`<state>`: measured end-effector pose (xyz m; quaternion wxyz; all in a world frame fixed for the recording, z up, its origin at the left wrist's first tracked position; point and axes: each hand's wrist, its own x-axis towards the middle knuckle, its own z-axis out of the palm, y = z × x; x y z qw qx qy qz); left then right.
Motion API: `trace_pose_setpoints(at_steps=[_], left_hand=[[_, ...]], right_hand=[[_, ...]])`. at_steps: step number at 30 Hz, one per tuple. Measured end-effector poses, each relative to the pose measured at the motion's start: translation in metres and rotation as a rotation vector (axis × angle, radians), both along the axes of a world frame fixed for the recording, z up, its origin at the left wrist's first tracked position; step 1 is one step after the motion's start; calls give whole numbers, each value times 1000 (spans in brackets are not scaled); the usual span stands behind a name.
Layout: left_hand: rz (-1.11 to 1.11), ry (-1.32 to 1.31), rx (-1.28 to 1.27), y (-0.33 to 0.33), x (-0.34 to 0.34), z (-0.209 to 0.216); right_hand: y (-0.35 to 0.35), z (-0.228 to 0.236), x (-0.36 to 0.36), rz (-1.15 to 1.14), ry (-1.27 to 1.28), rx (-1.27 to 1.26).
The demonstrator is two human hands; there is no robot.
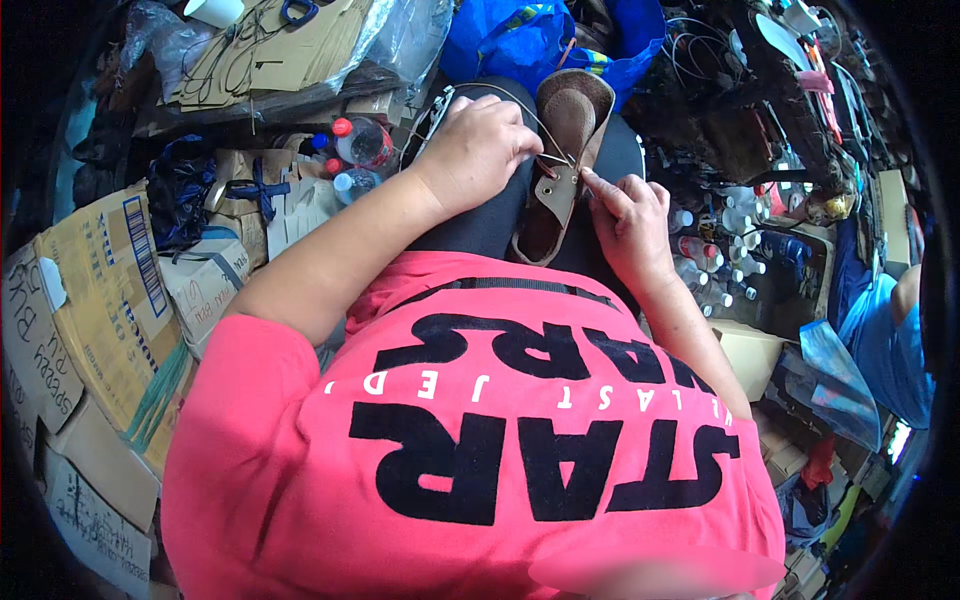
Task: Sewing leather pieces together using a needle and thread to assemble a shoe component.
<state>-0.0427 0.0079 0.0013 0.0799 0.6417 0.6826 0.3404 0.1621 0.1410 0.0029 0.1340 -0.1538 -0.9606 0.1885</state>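
Note:
A brown leather shoe (548, 198) with a tan lining and metal eyelets lies lengthwise on my lap, between my dark-trousered thighs. My left hand (478, 150) is closed in a pinch at the shoe's left side. From its fingertips a thin cord (556, 158) runs to the eyelets, and part of it loops up over that hand. On the shoe's right side, my right hand (630, 212) grips the edge near the eyelets with index finger and thumb, the other fingers curled. The shoe's underside is hidden.
Cardboard boxes (110, 290) stack up at the left. Capped plastic bottles (362, 143) stand left of my knees, and several more bottles (715, 255) sit at the right. Blue bags (505, 40) lie ahead. Flat cardboard pieces (270, 60) cover a surface at the far left.

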Motion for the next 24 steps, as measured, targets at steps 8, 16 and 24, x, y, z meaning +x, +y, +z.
trace_pose_setpoints(at_steps=[8,16,24], left_hand=[[-10,-86,9,6,2,-8],[31,110,-35,11,-7,-16],[23,104,-41,13,-7,-18]], right_hand=[[22,-1,-1,-9,-87,-292],[49,4,-14,71,-154,-462],[52,3,-16,45,-179,-522]])
